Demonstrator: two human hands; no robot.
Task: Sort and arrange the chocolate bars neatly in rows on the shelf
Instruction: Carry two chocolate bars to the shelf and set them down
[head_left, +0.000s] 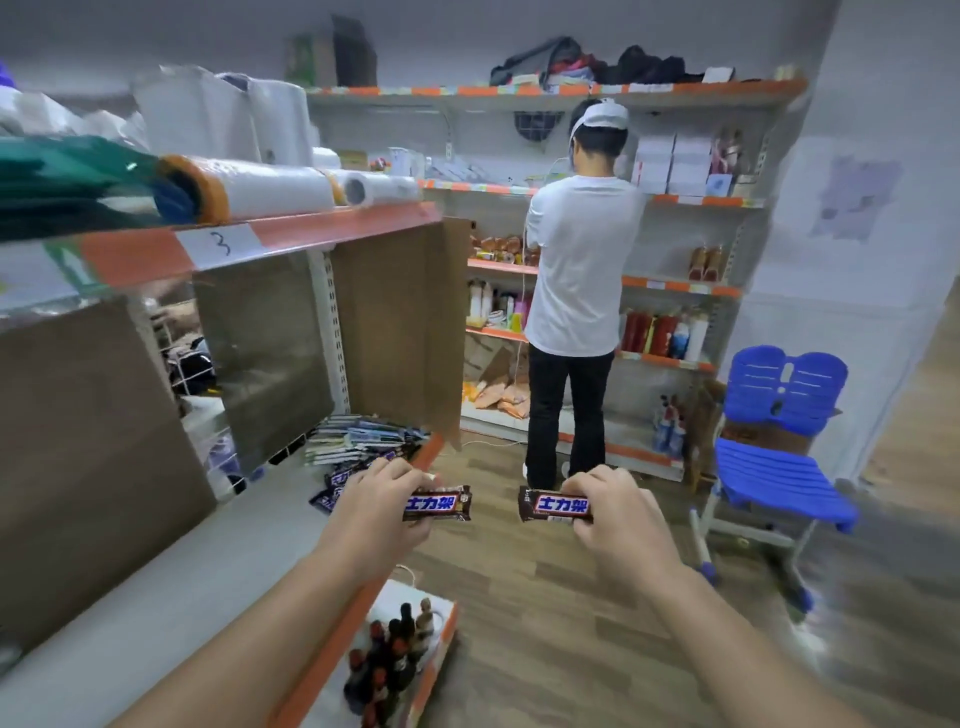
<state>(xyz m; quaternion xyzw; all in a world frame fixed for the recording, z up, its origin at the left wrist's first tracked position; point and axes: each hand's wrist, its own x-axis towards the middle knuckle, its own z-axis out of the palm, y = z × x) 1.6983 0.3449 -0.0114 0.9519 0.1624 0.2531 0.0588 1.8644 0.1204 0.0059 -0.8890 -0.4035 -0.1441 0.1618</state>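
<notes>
Two chocolate bars in dark brown wrappers with white characters on a blue band are held level, side by side with a gap between them, out over the wooden floor (519, 597) just past the shelf's orange front edge (332, 649). The left bar (441, 503) is gripped at its left end by the left hand (379, 506). The fingers curl over its top edge with the thumb under it, so most of the printed face sticks out to the right of the fingertips. The right bar (550, 505) mirrors it: the right hand (615, 512) pinches its right end, fingers on top and thumb below, with the free end pointing left. Just behind the left hand, at the far end of the grey shelf (197, 566), lies a loose heap of more bars (363, 441), unsorted and overlapping. Brown cardboard panels (400, 322) stand at the back and far end of that shelf. The shelf above carries rolls of clear plastic (275, 189) and a paper label marked 3 (221, 243). Below the forearms, dark bottles (389, 660) stand on a lower shelf. Farther off, a person in a white shirt (579, 270) faces stocked wall shelves (680, 286), and a blue chair (779, 447) stands on the right.
</notes>
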